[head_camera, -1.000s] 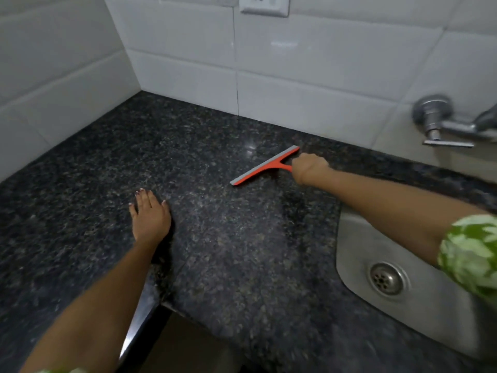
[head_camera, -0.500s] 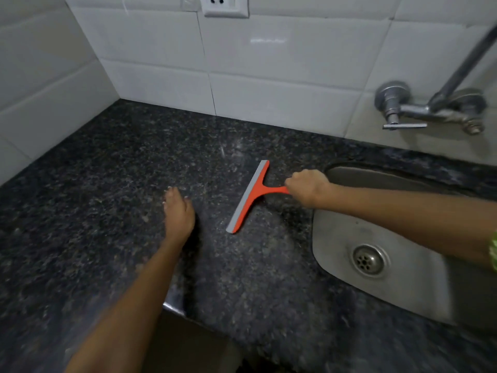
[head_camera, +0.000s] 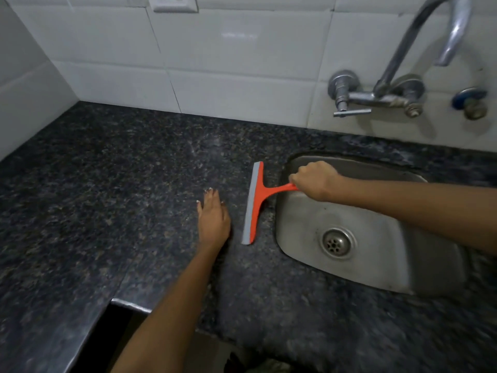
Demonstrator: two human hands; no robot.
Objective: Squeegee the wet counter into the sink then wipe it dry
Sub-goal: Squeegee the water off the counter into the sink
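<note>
An orange squeegee [head_camera: 255, 200] with a grey blade lies with its blade on the dark speckled granite counter [head_camera: 107, 197], just left of the steel sink [head_camera: 376, 238]. My right hand [head_camera: 314, 180] grips its handle from over the sink's left rim. My left hand [head_camera: 213, 218] rests flat on the counter, fingers straight, just left of the blade. No cloth is in view.
A wall tap [head_camera: 376, 98] with a curved spout hangs above the sink on the white tiled wall [head_camera: 228, 63]. A socket [head_camera: 174, 2] sits at the top. The counter's front edge has a cut-out corner [head_camera: 129, 305] near my left forearm.
My right hand has pulled the squeegee rightward across the counter to the sink's left rim, and the blade has turned to run front to back. My left hand stays flat on the counter.
</note>
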